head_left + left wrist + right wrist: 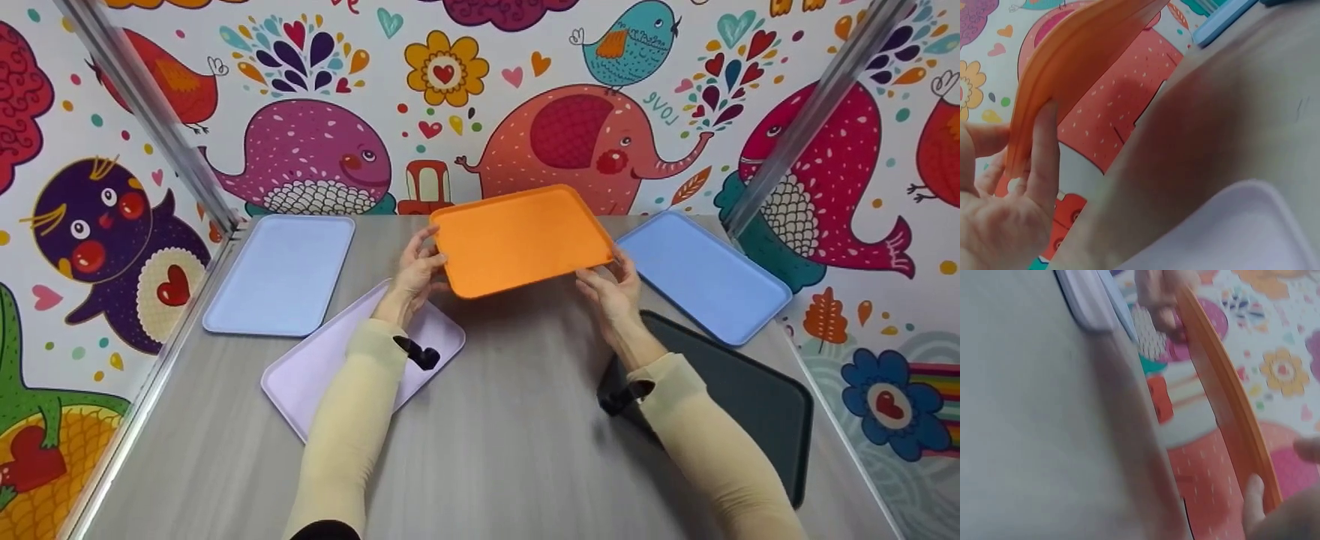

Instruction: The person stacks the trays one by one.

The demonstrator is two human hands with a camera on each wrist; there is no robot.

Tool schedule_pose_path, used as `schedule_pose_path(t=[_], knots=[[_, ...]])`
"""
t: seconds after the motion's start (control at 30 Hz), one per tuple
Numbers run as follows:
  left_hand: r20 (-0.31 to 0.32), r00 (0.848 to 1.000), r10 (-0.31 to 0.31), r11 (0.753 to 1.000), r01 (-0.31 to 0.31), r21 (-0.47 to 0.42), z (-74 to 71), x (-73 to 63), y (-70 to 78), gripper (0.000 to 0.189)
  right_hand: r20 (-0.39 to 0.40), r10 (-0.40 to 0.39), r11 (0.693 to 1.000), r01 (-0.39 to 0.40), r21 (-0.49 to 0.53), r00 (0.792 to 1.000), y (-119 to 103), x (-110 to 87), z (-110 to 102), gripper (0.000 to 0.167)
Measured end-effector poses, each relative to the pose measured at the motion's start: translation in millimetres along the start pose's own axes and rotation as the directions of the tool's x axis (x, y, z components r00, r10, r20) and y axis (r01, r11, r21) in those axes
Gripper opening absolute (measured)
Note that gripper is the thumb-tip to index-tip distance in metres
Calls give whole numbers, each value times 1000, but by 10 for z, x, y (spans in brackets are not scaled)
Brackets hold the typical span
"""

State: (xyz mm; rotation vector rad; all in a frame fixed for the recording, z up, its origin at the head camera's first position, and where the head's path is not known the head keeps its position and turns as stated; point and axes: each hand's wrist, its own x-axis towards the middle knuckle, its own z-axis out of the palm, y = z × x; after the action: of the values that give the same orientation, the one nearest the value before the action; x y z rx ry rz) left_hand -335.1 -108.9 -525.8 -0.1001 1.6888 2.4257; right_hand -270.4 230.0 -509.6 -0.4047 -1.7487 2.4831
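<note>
Left grip [418,275] and right grip [616,295] each pinch one end of the orange tray [523,241], just above the frame's centre. Guessing the two-ended hold's for balance, since it's off the worktop [510,420].

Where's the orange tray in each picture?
Head: orange tray, just above the middle.
Left wrist: orange tray, upper left, running off the top.
Right wrist: orange tray, slanting from upper middle to lower right.
Shared landmark: yellow wall flower, cut by the left wrist picture's left edge.
</note>
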Motion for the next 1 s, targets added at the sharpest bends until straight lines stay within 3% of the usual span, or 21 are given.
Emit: schedule_pose_path(t=[0.17,0.33,0.5,0.77,1.0], knots=[[-27,999,32,999,-32,-19,139,-33,-50,66,-107,-111,991,118,56,988,126,-87,279,104],[-46,997,55,998,-56,-37,231,-58,-93,68,-146,-174,981,184,55,974,246,-148,501,105],[-69,996,59,996,-63,-58,269,-79,-120,67,-149,-160,982,173,75,976,347,-173,649,102],[-70,995,66,995,-71,-63,288,-105,-148,68,-140,-72,993,84,81,988,391,-172,723,101],[-61,996,67,995,-72,-70,302,-126,-134,65,-132,-95,990,107,90,987,352,-174,709,100]])
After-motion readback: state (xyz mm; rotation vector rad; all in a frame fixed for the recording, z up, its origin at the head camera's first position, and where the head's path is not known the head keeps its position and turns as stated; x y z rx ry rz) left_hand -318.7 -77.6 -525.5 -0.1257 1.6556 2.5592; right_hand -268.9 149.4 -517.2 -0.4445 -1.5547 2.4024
